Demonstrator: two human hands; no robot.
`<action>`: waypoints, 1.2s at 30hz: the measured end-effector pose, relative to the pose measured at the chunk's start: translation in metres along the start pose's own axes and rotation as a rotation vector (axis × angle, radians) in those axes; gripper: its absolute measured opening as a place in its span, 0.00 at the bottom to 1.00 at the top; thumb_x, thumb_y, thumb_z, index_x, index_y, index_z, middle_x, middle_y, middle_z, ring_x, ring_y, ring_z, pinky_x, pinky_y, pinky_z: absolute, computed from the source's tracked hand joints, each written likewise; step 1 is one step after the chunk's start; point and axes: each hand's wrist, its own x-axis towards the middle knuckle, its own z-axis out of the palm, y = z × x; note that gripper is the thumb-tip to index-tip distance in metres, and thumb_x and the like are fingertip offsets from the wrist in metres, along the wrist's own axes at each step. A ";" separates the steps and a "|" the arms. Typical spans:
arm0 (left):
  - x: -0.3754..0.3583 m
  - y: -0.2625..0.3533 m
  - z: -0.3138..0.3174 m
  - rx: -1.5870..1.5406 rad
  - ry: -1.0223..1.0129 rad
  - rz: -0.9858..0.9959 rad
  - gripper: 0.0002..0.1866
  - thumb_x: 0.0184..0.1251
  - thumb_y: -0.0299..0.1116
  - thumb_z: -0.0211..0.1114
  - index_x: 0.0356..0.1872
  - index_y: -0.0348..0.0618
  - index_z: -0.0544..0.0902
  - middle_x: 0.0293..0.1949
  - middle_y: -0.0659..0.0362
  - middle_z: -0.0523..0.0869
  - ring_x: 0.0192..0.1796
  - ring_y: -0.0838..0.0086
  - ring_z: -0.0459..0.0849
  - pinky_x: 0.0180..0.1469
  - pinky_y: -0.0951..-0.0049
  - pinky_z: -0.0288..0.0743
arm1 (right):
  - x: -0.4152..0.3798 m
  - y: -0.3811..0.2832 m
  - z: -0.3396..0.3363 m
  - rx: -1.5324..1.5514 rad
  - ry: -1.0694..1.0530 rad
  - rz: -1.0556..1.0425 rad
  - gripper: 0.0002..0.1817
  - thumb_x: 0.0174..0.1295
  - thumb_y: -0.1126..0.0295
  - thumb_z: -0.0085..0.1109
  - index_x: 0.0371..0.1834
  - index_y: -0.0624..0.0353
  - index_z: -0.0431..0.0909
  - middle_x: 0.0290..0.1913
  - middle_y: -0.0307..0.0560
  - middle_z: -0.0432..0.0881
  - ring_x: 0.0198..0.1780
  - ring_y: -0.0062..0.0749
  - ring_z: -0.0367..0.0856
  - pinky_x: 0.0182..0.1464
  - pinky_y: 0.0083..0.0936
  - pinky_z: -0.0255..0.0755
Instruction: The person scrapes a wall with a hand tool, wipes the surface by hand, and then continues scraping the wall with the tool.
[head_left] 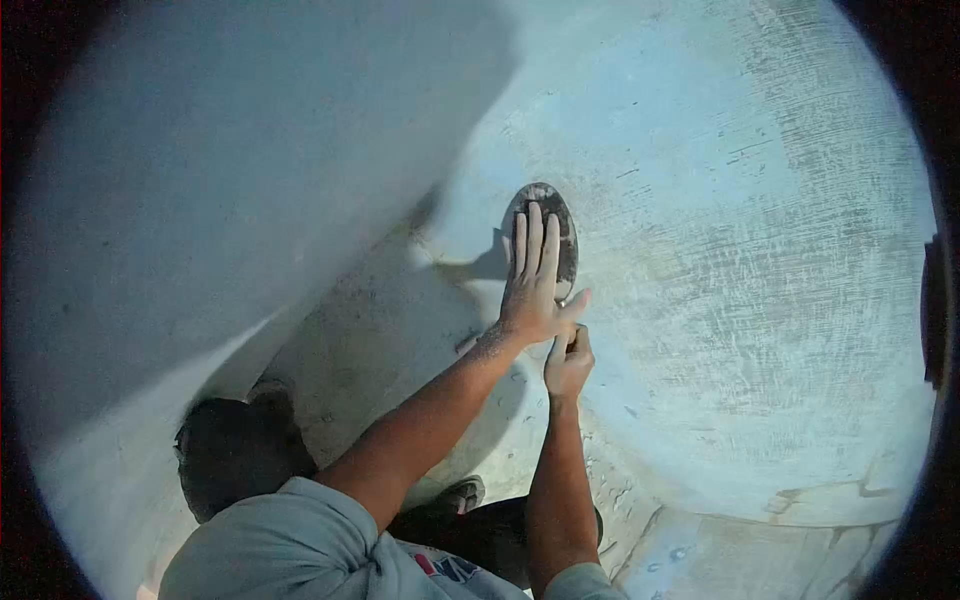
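A dark oval pad (567, 240), smeared with pale dust, rests against the pale blue wall surface (680, 130). My left hand (535, 270) lies flat over it, fingers stretched upward and thumb out to the right. Just below the pad, a small shiny part (563, 301) shows beside the left palm. My right hand (570, 365) is closed in a fist close under the left thumb; what it grips is hidden, possibly the pad's lower end. Pale dust coats the left hand and wrist.
Rough, dark scratch marks (740, 300) cover the surface on the right. A large shadow (250, 150) falls across the upper left. My dark-clad knee (240, 455) and a shoe (463, 493) are below. A cracked ledge (740, 550) runs along the lower right.
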 end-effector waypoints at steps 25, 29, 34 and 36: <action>0.002 -0.008 -0.005 -0.022 -0.043 -0.011 0.59 0.76 0.51 0.72 0.91 0.33 0.43 0.90 0.32 0.37 0.90 0.27 0.35 0.85 0.23 0.35 | -0.005 -0.014 0.004 0.064 0.021 0.064 0.20 0.83 0.60 0.63 0.38 0.70 0.83 0.24 0.41 0.74 0.29 0.21 0.66 0.31 0.29 0.66; 0.011 -0.011 -0.006 0.046 0.021 -0.017 0.55 0.73 0.40 0.71 0.91 0.35 0.45 0.91 0.33 0.41 0.90 0.28 0.37 0.84 0.21 0.34 | -0.007 -0.025 0.016 0.004 0.006 0.099 0.20 0.84 0.61 0.61 0.37 0.69 0.81 0.24 0.42 0.71 0.29 0.22 0.66 0.32 0.30 0.67; 0.059 -0.008 -0.036 -0.048 0.145 -0.018 0.56 0.67 0.33 0.71 0.91 0.35 0.47 0.90 0.34 0.44 0.90 0.29 0.40 0.86 0.24 0.32 | 0.020 -0.080 0.010 -0.027 -0.027 0.107 0.22 0.83 0.59 0.62 0.36 0.70 0.80 0.24 0.43 0.71 0.30 0.23 0.66 0.32 0.31 0.67; 0.043 -0.002 -0.026 -0.006 0.087 -0.028 0.56 0.66 0.32 0.71 0.91 0.35 0.46 0.90 0.33 0.43 0.90 0.29 0.39 0.86 0.24 0.32 | 0.015 -0.055 0.003 -0.025 -0.015 0.091 0.22 0.83 0.59 0.62 0.36 0.70 0.80 0.24 0.42 0.71 0.30 0.23 0.65 0.32 0.31 0.66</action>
